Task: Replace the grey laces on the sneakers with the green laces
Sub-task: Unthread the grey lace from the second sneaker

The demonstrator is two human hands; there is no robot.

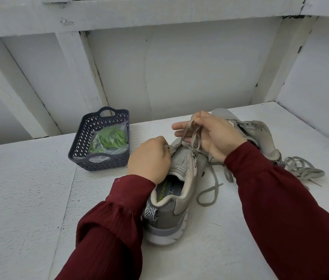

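A grey sneaker (pixel 176 201) stands in the middle of the white surface, heel toward me. My left hand (pixel 149 158) grips its upper left edge beside the eyelets. My right hand (pixel 208 134) is raised above the tongue, pinching a loop of the grey lace (pixel 210 190), whose loose end trails down to the right of the shoe. A second grey sneaker (pixel 260 134) lies behind my right hand with no lace in its eyelets. A loose grey lace (pixel 303 170) is piled at the right. The green laces (pixel 112 140) sit bagged inside a dark basket.
The dark lattice basket (pixel 82 156) stands left of the shoes on the white painted surface (pixel 28 199). White wooden walls and beams close in at the back and the right. Dark red sleeves cover both forearms.
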